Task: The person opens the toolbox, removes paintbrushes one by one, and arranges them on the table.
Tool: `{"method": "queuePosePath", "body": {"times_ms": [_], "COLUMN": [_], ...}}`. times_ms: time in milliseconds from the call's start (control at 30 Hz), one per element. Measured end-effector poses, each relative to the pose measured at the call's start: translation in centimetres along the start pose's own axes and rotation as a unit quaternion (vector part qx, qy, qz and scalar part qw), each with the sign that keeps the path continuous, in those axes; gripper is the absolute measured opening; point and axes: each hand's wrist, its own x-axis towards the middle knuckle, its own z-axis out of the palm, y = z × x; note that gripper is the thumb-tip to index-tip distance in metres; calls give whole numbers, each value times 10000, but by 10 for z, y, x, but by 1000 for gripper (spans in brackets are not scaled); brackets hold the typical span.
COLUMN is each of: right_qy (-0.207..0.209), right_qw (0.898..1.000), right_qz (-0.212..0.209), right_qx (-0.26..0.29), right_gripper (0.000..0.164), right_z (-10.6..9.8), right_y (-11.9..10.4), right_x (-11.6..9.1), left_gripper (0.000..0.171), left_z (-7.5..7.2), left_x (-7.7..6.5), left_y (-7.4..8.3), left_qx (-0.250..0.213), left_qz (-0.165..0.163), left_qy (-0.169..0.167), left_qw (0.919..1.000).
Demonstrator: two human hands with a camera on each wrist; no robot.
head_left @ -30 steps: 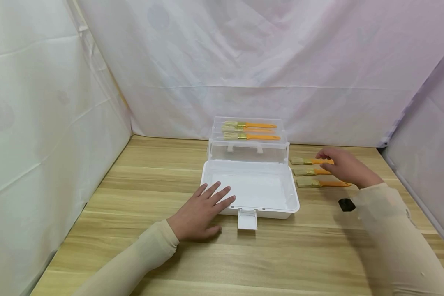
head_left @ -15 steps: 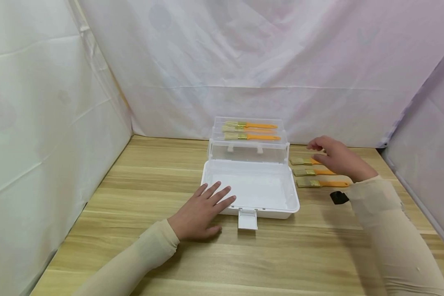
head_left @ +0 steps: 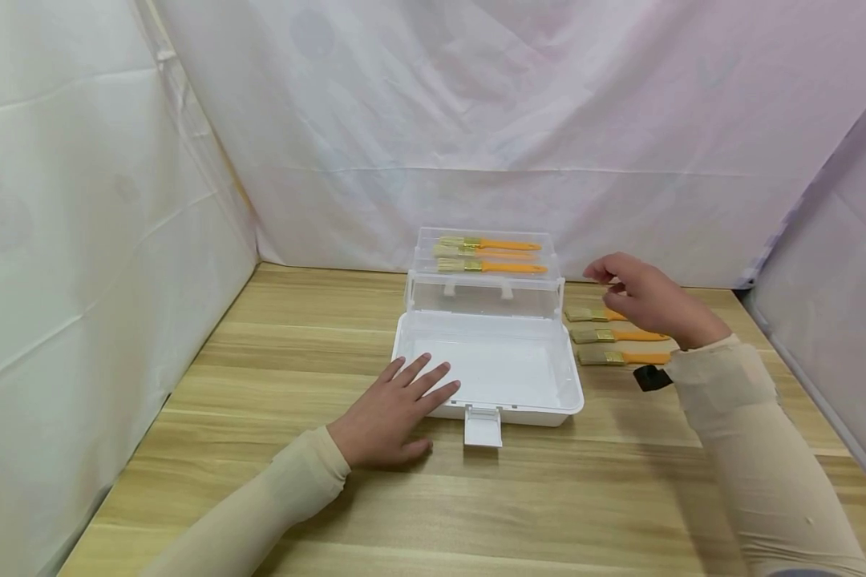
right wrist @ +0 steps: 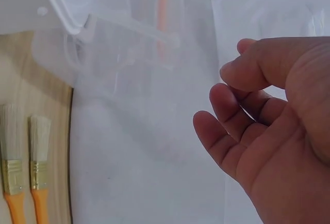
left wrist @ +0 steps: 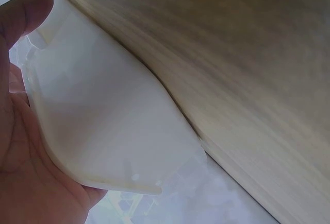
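My left hand (head_left: 390,417) rests with spread, straight fingers over the front left rim of an opened white plastic box (head_left: 505,370). In the left wrist view its palm lies against the box's outer wall (left wrist: 113,105). Loosely bent and holding nothing, my right hand (head_left: 653,298) hovers right of the box, above the handle of the farthest table paintbrush (head_left: 584,315). Two more orange-handled paintbrushes, a middle one (head_left: 624,336) and a nearest one (head_left: 621,358), lie parallel on the table. The right wrist view shows the right hand (right wrist: 273,121) with a gap between thumb and fingers.
Behind the base stands the box's clear raised section (head_left: 487,300), with three paintbrushes lying on top, the front one (head_left: 491,266) most visible. A white latch (head_left: 483,427) hangs at the box's front. White cloth (head_left: 375,208) closes off the back and sides of the wooden table (head_left: 317,320).
My right hand has moved left and away from me, rising off the area of the brush handles. The left hand, the box and the brushes stay where they were.
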Motion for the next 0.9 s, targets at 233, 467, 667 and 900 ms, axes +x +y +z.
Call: {"method": "queuePosePath", "body": {"times_ms": [233, 467, 667, 900], "right_qy": [-200, -192, -171, -306], "right_qw": [9997, 9991, 9980, 9965], "right_qz": [-133, -261, -450, -533], "right_qx": [-79, -267, -416, -562], "right_gripper": [36, 36, 37, 40], "right_z": [-3, -2, 0, 6], "right_y": [-13, -20, -27, -34], "right_x": [7, 16, 26, 41], "left_gripper": [85, 85, 85, 86], "left_z": [-1, -2, -1, -1], "left_x": [0, 0, 0, 0], "left_y": [0, 1, 0, 0], "left_qx": [-8, 24, 33, 9], "left_qz": [-13, -7, -7, -12], "left_qy": [-12, -53, -50, -81], "left_qw": [10000, 10000, 10000, 10000]}}
